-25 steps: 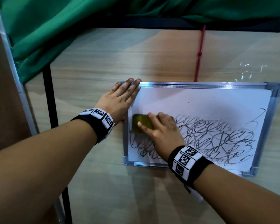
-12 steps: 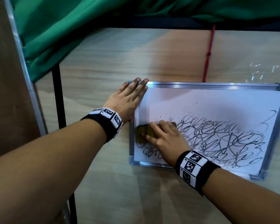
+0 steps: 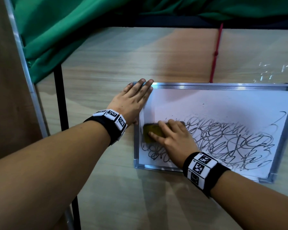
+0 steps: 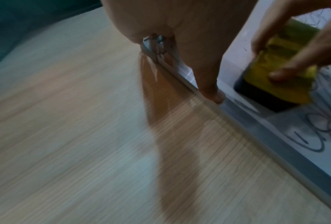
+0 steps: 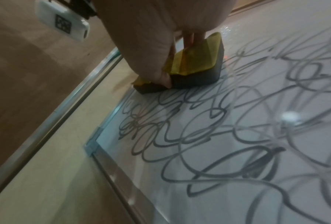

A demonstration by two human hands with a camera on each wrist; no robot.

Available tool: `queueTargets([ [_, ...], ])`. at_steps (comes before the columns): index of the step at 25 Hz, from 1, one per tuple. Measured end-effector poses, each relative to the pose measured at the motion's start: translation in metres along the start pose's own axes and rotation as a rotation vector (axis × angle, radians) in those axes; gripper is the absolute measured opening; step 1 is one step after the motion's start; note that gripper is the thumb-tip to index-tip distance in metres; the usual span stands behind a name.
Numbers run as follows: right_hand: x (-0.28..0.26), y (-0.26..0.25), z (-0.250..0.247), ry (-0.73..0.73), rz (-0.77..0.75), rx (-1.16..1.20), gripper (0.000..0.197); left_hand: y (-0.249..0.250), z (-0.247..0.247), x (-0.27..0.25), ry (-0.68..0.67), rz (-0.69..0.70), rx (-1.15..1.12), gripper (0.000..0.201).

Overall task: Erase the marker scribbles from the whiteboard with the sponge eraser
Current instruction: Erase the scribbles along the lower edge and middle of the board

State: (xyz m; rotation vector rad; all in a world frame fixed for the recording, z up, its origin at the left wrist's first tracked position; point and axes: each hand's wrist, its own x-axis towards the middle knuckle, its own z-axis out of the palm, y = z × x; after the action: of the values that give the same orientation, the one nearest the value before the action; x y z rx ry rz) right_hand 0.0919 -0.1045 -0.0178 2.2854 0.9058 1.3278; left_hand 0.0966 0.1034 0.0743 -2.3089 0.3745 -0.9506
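Lying flat on the wooden table point(image 3: 106, 67), the silver-framed rectangular whiteboard point(image 3: 223, 100) is pinned at its far left corner by the flat, straight-fingered left hand point(image 3: 131, 100). Seen from the left wrist, the yellow-topped sponge eraser point(image 4: 283, 72) is pressed down near the frame. Seen from the right wrist, it is gripped by the right hand point(image 5: 153, 45) above black scribbles point(image 5: 208, 136).

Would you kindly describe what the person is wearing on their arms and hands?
Both forearms are bare, with no sleeves or gloves. Each wrist carries a black band fitted with white blocks printed with black square tracking codes: the left wristband and the right wristband. Dark smudges mark the left hand.
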Motion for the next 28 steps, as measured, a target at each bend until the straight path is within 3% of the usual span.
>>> queueTargets([
  [3,0.005,-0.004,0.002,0.015,0.104,-0.018,0.050,-0.001,0.000,0.000,0.009,0.007,-0.013,0.121],
  [6,0.002,-0.021,0.008,-0.015,-0.002,0.024,0.036,-0.002,-0.002,0.000,0.009,0.000,0.002,0.124],
  [8,-0.004,-0.015,0.006,-0.036,-0.058,0.019,0.039,-0.001,-0.001,0.000,0.006,0.001,-0.008,0.124],
  [13,0.001,-0.010,0.003,-0.003,0.054,0.012,0.042,0.000,0.000,0.000,0.011,0.004,-0.018,0.122],
  [16,-0.004,-0.030,0.011,-0.008,-0.023,0.028,0.030,-0.001,-0.003,-0.001,0.010,0.001,-0.021,0.125],
  [19,-0.012,-0.022,0.009,0.001,-0.046,0.022,0.039,0.001,-0.002,0.000,-0.002,0.004,-0.026,0.123],
  [23,-0.008,-0.018,0.010,0.010,0.049,0.037,0.043,0.001,-0.001,0.000,0.016,0.003,-0.021,0.123],
  [28,-0.018,-0.025,0.014,-0.013,-0.098,0.021,0.036,0.002,-0.001,-0.001,0.003,-0.009,-0.013,0.126],
])
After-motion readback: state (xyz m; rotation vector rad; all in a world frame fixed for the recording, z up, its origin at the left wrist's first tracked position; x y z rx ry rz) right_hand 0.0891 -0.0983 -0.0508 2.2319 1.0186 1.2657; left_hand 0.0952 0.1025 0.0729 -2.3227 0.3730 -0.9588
